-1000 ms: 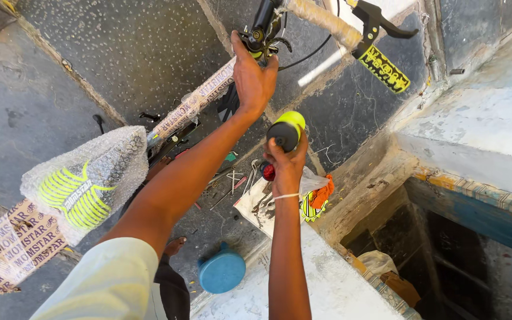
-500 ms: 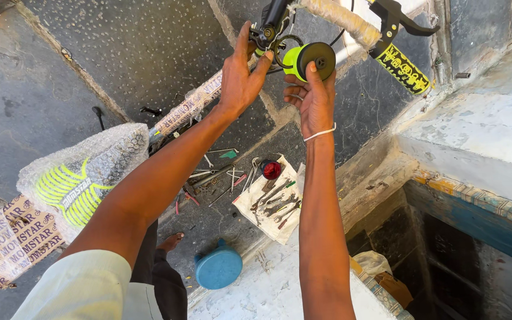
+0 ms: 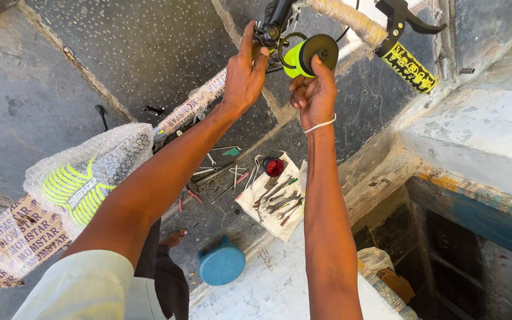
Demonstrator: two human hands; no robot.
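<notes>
Yellow-green and black, the round bicycle bell [image 3: 309,54] sits against the wrapped handlebar [image 3: 351,19], just beside the stem clamp [image 3: 271,32]. The right hand [image 3: 313,95] has its fingers closed on the bell from below; the left hand [image 3: 245,74] is closed on the clamp. By the look of it the bell is being fitted onto the bar. Seating it would call for steady holding and a tightening tool. Tools lie on a paper sheet [image 3: 271,204] on the stone floor [image 3: 120,53], near a blue lid [image 3: 221,265].

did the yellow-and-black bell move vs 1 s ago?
Yes. The right hand has carried the bell up from near the tool sheet to the wrapped handlebar, beside the stem.
</notes>
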